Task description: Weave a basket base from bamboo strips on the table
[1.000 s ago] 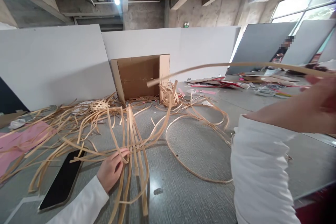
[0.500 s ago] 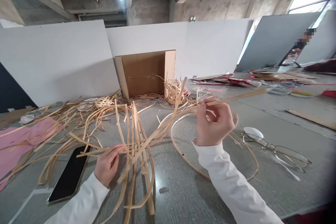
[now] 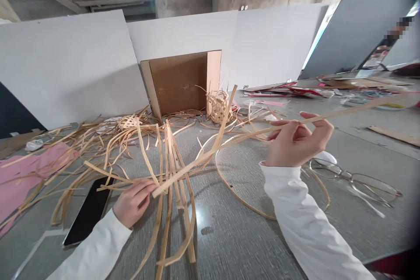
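A small woven piece of pale bamboo strips [image 3: 173, 178] lies on the grey tabletop, its long loose ends fanning out toward the back and front. At its left edge my left hand [image 3: 133, 203] is closed on the crosswise strips. My right hand [image 3: 297, 140] pinches a long flat bamboo strip [image 3: 187, 169] between thumb and fingers. That strip runs slantwise above the woven piece, one end close to my left fingertips and the other reaching far to the right. Beneath my right forearm a thin bamboo hoop [image 3: 244, 201] rests on the table.
A black phone [image 3: 88, 212] lies at left, near pink paper [image 3: 36, 166]. Loose strips [image 3: 114, 148] and a small woven ball [image 3: 219, 108] sit before an open cardboard box [image 3: 180, 87]. Eyeglasses [image 3: 370, 186] and a white rounded object [image 3: 325, 157] are at right.
My right hand has moved right and its fingers have spread somewhat, with the strip still in them. The strip's near end is now beside my left hand. The view has tilted slightly downward.
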